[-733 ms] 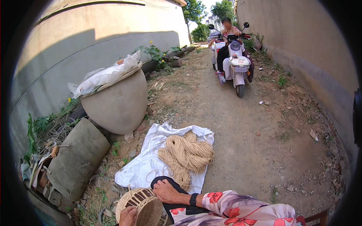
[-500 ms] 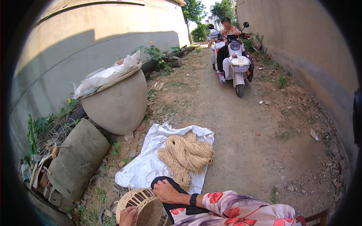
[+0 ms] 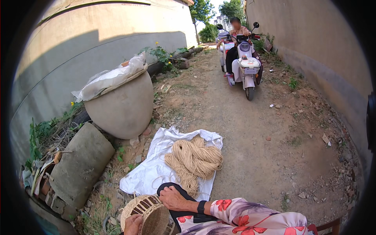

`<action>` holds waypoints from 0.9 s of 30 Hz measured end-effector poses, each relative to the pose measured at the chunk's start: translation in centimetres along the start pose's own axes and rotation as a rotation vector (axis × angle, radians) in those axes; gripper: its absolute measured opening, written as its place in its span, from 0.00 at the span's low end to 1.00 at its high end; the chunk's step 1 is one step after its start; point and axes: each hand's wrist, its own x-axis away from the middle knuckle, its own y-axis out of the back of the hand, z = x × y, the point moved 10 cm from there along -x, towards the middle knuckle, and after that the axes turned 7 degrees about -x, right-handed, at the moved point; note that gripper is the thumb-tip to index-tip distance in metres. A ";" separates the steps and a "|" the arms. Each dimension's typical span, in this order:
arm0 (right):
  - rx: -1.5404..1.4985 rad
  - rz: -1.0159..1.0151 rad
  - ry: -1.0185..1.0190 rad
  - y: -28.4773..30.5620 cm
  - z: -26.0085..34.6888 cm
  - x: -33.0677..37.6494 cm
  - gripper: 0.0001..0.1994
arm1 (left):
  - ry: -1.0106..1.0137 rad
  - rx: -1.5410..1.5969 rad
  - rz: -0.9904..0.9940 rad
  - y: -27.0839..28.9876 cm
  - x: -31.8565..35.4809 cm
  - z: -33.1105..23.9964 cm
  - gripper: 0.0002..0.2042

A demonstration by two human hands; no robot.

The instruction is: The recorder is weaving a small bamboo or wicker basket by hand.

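A woven basket (image 3: 155, 220) of tan cord rests low in my lap, tilted, with a band of open slits over a dark inside. My left hand (image 3: 133, 225) is closed on its near left side. My right hand (image 3: 173, 199) lies at the far right of its rim over my dark-clad knee, fingers curled; what they hold is hidden. Just beyond, a thick bundle of tan cord (image 3: 194, 158) lies on a white sheet (image 3: 145, 172) on the ground. A loose strand loops on the sheet beside the bundle.
At the left, a big grey urn (image 3: 121, 107) with plastic sheeting (image 3: 111, 78) over its top leans near a concrete cylinder (image 3: 81, 166). A person (image 3: 236, 31) sits on a white scooter (image 3: 246, 64) further up the dirt lane. Walls (image 3: 313, 43) line both sides.
The loose left edge of the plastic sheeting on the urn has shifted outward a little. Both hands and the basket stay nearly where they were.
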 end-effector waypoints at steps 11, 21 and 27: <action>-0.003 0.039 -0.011 -0.1 -0.1 -0.1 0.06 | 0.002 -0.084 -0.020 0.1 0.4 -1.4 0.18; 0.023 0.040 -0.010 0.1 0.0 0.0 0.06 | -0.038 -0.131 -0.024 0.1 0.5 -1.6 0.18; 0.028 0.030 -0.016 0.1 -0.4 0.0 0.06 | 0.003 -0.063 -0.019 0.2 -0.4 -0.6 0.16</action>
